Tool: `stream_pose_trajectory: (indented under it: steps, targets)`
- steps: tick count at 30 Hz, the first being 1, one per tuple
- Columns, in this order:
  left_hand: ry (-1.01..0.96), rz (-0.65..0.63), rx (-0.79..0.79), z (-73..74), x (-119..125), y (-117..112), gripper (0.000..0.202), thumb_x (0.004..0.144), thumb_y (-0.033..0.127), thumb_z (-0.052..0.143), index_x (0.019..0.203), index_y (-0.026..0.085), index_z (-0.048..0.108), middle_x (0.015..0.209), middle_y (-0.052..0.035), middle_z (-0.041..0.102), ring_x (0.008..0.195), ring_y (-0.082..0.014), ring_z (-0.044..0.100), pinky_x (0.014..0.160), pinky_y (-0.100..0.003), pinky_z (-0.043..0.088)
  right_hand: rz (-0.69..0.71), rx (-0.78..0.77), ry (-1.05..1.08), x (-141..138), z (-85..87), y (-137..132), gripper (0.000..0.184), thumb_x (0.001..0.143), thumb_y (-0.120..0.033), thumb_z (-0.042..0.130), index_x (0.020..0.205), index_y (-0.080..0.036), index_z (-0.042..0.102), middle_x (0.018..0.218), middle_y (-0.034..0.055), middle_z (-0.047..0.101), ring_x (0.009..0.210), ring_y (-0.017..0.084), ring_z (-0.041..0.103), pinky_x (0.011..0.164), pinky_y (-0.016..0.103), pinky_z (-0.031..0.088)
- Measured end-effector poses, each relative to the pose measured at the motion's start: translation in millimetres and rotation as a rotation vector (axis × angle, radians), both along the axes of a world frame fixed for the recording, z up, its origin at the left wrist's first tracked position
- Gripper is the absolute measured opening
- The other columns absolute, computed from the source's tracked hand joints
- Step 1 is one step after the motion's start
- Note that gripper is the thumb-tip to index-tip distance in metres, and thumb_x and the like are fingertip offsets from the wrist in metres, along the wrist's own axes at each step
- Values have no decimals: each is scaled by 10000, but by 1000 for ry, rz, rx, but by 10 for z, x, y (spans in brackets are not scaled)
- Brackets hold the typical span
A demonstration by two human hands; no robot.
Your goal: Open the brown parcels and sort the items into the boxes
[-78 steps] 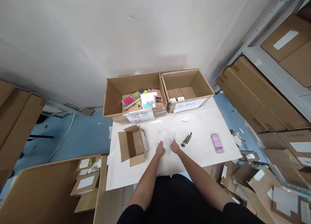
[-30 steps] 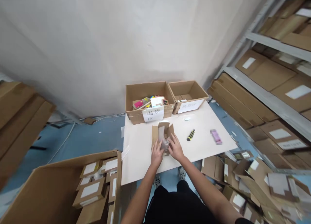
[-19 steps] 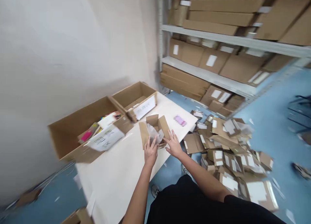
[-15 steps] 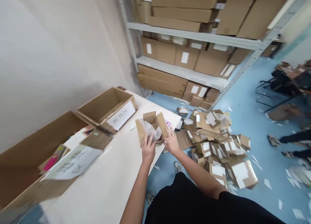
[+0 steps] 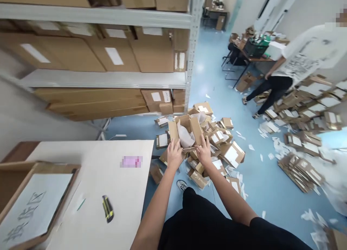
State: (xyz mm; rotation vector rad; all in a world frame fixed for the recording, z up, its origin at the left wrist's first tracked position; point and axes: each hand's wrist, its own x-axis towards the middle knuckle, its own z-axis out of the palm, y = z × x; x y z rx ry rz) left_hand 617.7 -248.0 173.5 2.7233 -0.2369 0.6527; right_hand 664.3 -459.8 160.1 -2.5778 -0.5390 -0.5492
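Both my hands hold a small open cardboard box (image 5: 195, 129) out in front of me, above a heap of discarded boxes (image 5: 217, 149) on the blue floor. My left hand (image 5: 174, 156) grips the box's left side and my right hand (image 5: 204, 153) its right side. Crumpled white plastic wrap (image 5: 185, 136) sticks out of the open flaps.
The white table (image 5: 114, 181) lies at lower left with a black-and-yellow utility knife (image 5: 107, 208), a pink item (image 5: 131, 161) and a labelled carton (image 5: 32, 203). Metal shelving (image 5: 108, 78) holds large cartons. Another person (image 5: 292, 69) stands at right among more flattened boxes (image 5: 300, 170).
I have turned right, away from the table. The small box, earlier on the table with the wrap pushed into it, is now carried in both hands over the floor heap.
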Motion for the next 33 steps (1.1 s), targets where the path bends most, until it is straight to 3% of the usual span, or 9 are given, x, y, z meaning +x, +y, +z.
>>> stream_pose_trajectory:
  steps: [5,10,13,16,20,26,29,33]
  targets:
    - [94,-193,-11,2,707,-799,267,944,108,531,922,227,769,1566,-72,551,1577,-335,294,1159,-611,456,-238,-15,5,154,-34,-784,194,867,-118,654,971,-231,773,1754,-33,156,1612,398,63,1211,636,359]
    - [156,-354,-40,191,1161,-1502,324,895,55,548,1044,237,771,1625,-68,475,1585,-320,276,1176,-599,454,-390,4,30,446,-7,-1505,302,831,-113,656,1079,-242,768,1762,-33,98,1611,416,36,1217,691,310]
    - [150,-378,-66,286,1231,-1681,373,893,73,567,1169,246,749,1663,-57,416,1589,-315,261,1210,-595,419,-386,-6,81,653,57,-1824,542,782,-88,650,1302,-233,699,1768,18,68,1609,426,12,1216,700,299]
    - [147,-319,-78,290,1148,-1622,374,910,94,547,1190,246,743,1640,-64,448,1575,-316,290,1199,-587,439,-339,15,80,783,140,-1871,640,786,-97,625,1413,-223,625,1766,48,90,1610,419,42,1218,695,306]
    - [169,-186,-103,259,946,-1310,359,927,121,536,1188,250,746,1622,-64,470,1551,-321,335,1191,-570,457,-173,42,40,834,277,-1440,594,825,-116,597,1408,-231,622,1765,34,97,1613,398,64,1241,683,282]
    - [147,65,-116,456,587,-665,399,945,156,545,1309,236,688,1655,-77,416,1566,-338,300,1217,-569,419,171,69,42,827,599,-301,583,854,-120,591,1423,-243,615,1758,30,130,1616,383,66,1259,664,261]
    - [129,232,-118,592,247,-300,477,952,195,555,1423,253,610,1695,-71,349,1589,-352,239,1228,-586,393,367,88,46,747,726,298,578,876,-141,597,1445,-243,602,1763,27,104,1614,393,69,1261,669,254]
    - [105,474,-116,727,-450,205,597,941,231,588,1529,285,501,1730,-54,270,1604,-357,190,1246,-592,358,646,92,53,432,796,1120,593,898,-163,595,1484,-253,567,1764,25,94,1613,394,74,1257,676,259]
